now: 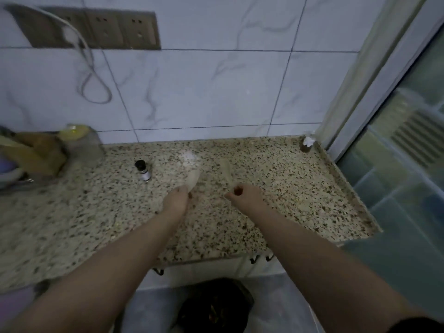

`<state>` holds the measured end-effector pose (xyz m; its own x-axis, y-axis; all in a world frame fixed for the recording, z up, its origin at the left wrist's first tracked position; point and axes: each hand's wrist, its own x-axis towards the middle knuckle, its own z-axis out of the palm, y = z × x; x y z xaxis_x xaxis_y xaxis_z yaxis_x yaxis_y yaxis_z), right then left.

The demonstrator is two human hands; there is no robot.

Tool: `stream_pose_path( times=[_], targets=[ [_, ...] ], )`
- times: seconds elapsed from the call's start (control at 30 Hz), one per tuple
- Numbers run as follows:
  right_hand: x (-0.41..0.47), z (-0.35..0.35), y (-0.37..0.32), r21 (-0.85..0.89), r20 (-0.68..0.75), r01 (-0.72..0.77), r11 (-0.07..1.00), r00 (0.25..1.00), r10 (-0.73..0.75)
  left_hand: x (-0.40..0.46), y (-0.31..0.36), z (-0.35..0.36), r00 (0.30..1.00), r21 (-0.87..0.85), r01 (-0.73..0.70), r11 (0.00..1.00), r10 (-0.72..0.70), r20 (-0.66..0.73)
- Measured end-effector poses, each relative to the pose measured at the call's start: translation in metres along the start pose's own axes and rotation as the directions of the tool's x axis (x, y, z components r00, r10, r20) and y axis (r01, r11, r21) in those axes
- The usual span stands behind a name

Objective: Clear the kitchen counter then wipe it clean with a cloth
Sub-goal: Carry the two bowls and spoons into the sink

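Two hands over one speckled counter (pixel 276 179). One small dark-capped bottle (pixel 143 169) standing to the left, one little jar (pixel 306 144) in the far right corner, one clear jar (pixel 84 143) far left. Left hand (pixel 176 200) pinching one pale blurry scrap (pixel 193 180), sticking out past the fingertips. Right hand (pixel 245 194) curled round another pale blurry piece (pixel 227 170), reaching away from the fingers. One dark bin (pixel 216 306) below.
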<state>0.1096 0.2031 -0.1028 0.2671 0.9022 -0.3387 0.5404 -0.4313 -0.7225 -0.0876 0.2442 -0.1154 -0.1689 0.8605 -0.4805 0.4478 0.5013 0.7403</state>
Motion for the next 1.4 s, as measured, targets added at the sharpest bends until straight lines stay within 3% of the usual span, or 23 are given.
stream_pose_path(
  times=[0.2, 0.33, 0.63, 0.77, 0.9, 1.03, 1.13, 1.27, 1.4],
  targets=[
    [-0.054, 0.080, -0.069, 0.075, 0.156, 0.190, 0.979, 0.967, -0.200, -0.064, -0.066, -0.098, 0.969, -0.410, 0.097, 0.907, -0.181, -0.171],
    [-0.091, 0.137, -0.104, 0.134, 0.276, 0.258, 0.957, 0.917, -0.287, -0.093, -0.119, -0.155, 0.939, -0.570, 0.071, 0.819, -0.247, -0.238],
    [-0.171, 0.268, -0.165, 0.164, 0.452, 0.320, 0.933, 0.816, -0.359, -0.146, -0.246, -0.267, 0.836, -0.618, 0.042, 0.785, -0.366, -0.408],
    [-0.211, 0.341, -0.190, 0.134, 0.515, 0.383, 0.914, 0.761, -0.395, -0.167, -0.305, -0.322, 0.772, -0.772, 0.048, 0.634, -0.514, -0.374],
    [-0.255, 0.413, -0.224, 0.062, 0.582, 0.400, 0.915, 0.730, -0.358, -0.176, -0.374, -0.379, 0.703, -0.848, 0.081, 0.524, -0.633, -0.324],
    [-0.286, 0.472, -0.245, 0.029, 0.653, 0.390, 0.921, 0.690, -0.312, -0.179, -0.421, -0.424, 0.721, -0.845, 0.142, 0.515, -0.639, -0.268],
    [-0.300, 0.508, -0.249, -0.009, 0.705, 0.274, 0.962, 0.684, -0.188, -0.182, -0.449, -0.445, 0.661, -0.874, 0.157, 0.461, -0.706, -0.253],
    [-0.308, 0.541, -0.255, -0.085, 0.775, 0.121, 0.989, 0.632, -0.011, -0.182, -0.485, -0.452, 0.643, -0.888, 0.183, 0.422, -0.735, -0.217],
    [-0.311, 0.572, -0.261, -0.115, 0.787, 0.060, 0.992, 0.615, 0.054, -0.179, -0.508, -0.458, 0.629, -0.915, 0.220, 0.339, -0.766, -0.133]
  ],
)
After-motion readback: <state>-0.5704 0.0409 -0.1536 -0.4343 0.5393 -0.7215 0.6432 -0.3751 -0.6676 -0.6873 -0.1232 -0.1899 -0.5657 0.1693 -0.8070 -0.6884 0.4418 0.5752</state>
